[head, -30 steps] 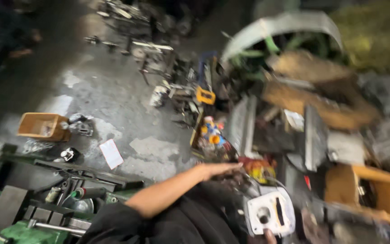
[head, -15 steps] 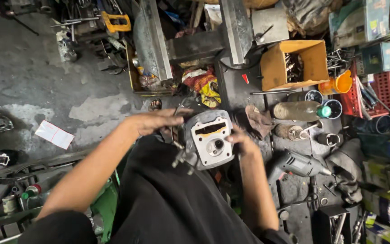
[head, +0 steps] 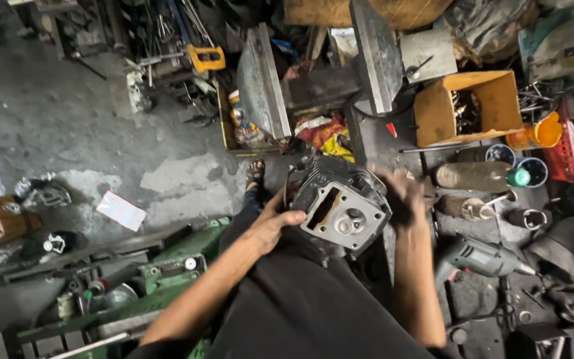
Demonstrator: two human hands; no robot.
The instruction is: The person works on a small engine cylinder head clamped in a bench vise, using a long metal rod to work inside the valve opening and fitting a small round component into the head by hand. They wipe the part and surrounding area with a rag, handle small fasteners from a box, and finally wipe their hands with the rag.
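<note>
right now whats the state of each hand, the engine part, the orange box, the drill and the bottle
left hand: gripping engine part's side
right hand: blurred, at part's other side
engine part: held up, flat face toward camera
orange box: open, metal parts inside
drill: lying unused
bottle: on its side, capped

The engine cylinder head (head: 340, 203) sat between the left hand (head: 272, 223) and right hand (head: 398, 196). Beyond it lay an open box (head: 466, 110); to its right a bottle (head: 476, 176) (lying flat), with a power drill (head: 483, 258) nearer the person.
</note>
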